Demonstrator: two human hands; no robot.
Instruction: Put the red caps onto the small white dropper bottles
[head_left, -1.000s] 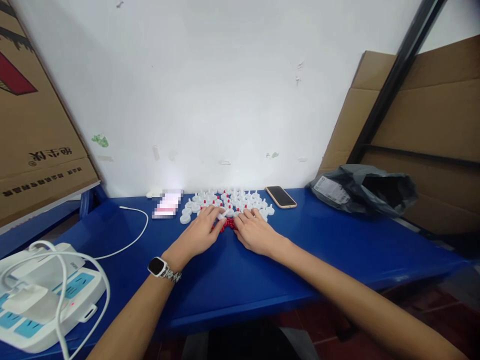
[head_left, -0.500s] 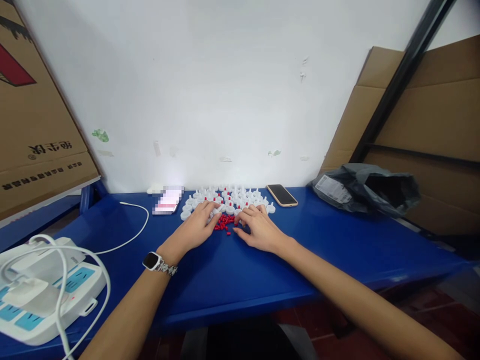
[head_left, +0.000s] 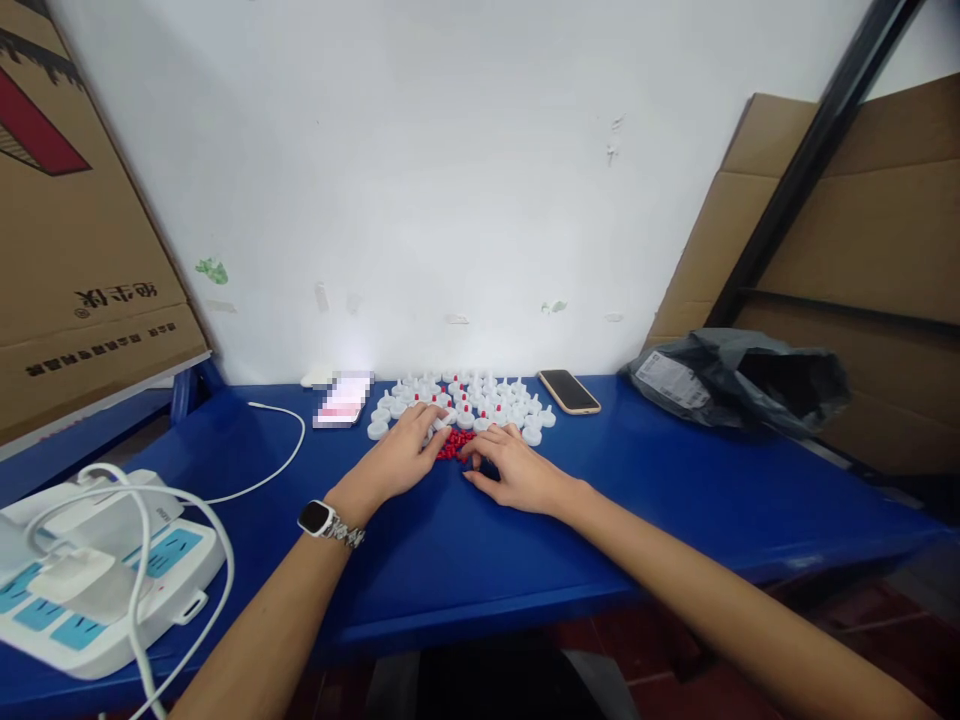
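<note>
Glossy blue table (head_left: 675,480); white plastic caps (head_left: 480,398); matt cardboard (head_left: 90,300).

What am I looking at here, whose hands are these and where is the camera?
The camera sits on a person's head, looking forward and down, so the two bare arms belong to the wearer. The left hand, with a watch on its wrist, and the right hand rest on a blue table, fingers over a small pile of red pieces. Behind them stand many small white caps. Whether either hand grips anything is too small to tell. Nearby lie a phone, a grey bag and a white power strip.
</note>
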